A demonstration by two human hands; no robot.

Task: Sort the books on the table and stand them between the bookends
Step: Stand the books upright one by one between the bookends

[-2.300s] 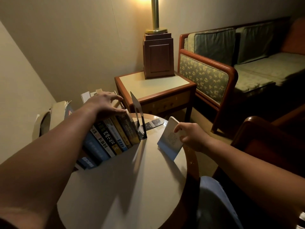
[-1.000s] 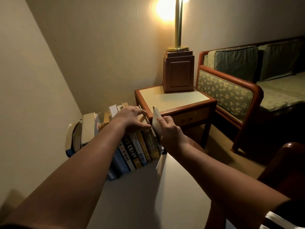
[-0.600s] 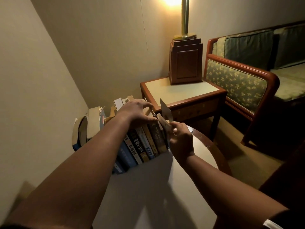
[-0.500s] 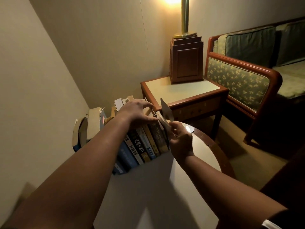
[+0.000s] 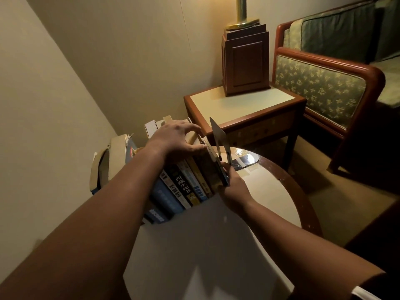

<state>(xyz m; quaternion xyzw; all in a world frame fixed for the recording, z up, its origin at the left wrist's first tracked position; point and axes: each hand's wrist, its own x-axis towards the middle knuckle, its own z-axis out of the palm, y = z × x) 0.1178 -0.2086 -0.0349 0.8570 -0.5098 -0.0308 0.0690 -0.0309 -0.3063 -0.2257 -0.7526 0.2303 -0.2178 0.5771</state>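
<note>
Your bare left arm stretches forward from the lower left, left hand (image 5: 175,140) palm down, fingers spread and lightly bent, thumb pointing right. Your right arm angles in from the lower right, right hand (image 5: 234,188) with fingers curled, pinching a thin book (image 5: 224,178) near its lower edge.

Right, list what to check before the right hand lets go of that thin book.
1. Left hand rests on the row of books: ok.
2. Right hand grips the thin book at its lower edge: ok.
3. Thin book sits between the row and the bookend: ok.
4. Thin book fully down on the table: cannot tell, hand hides it.
5. Row standing straight: cannot tell, wide-angle view.
6. Other bookend in place: cannot tell, hidden.
</note>
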